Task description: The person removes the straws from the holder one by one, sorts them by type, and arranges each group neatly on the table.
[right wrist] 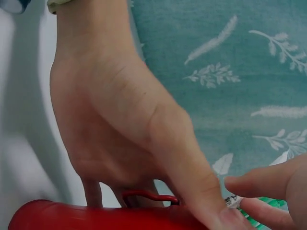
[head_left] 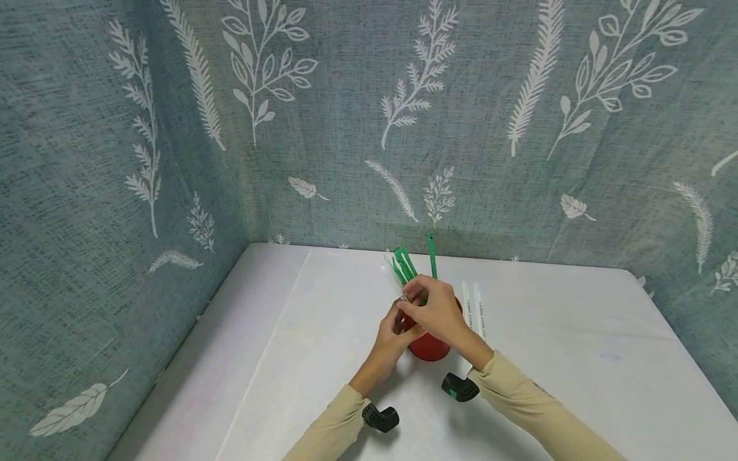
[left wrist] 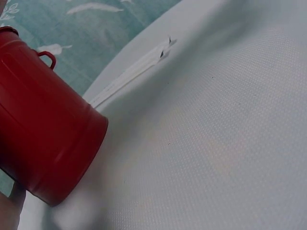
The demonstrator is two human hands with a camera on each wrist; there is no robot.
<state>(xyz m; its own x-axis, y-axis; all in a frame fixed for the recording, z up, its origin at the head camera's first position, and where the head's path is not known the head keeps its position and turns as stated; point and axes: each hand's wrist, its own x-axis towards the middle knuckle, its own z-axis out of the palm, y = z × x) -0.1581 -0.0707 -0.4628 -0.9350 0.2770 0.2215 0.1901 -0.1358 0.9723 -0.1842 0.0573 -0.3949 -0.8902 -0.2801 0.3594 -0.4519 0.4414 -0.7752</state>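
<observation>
A small red metal bucket (head_left: pixel 429 347) with a loop handle (left wrist: pixel 47 58) stands on the table, holding several green straw-like tubes (head_left: pixel 406 262). My left hand (head_left: pixel 387 342) grips the bucket's left side, thumb and fingers spread round it; in the right wrist view the left hand (right wrist: pixel 115 110) crosses the picture to the red wall. Above the rim, my right hand (head_left: pixel 436 312) pinches near a slim clear-wrapped straw (head_left: pixel 391 274) that slants up left of the green tubes. Its printed wrapper (right wrist: pixel 233 201) shows between the right fingertips. The right fingers partly hide the bucket's mouth.
Two clear-wrapped straws (head_left: pixel 475 307) with black print lie side by side on the white table (head_left: pixel 576 358), just right of the bucket. Leaf-patterned green cloth (head_left: pixel 346 128) hangs behind and along the left side. A black device (head_left: pixel 380 418) sits at each wrist.
</observation>
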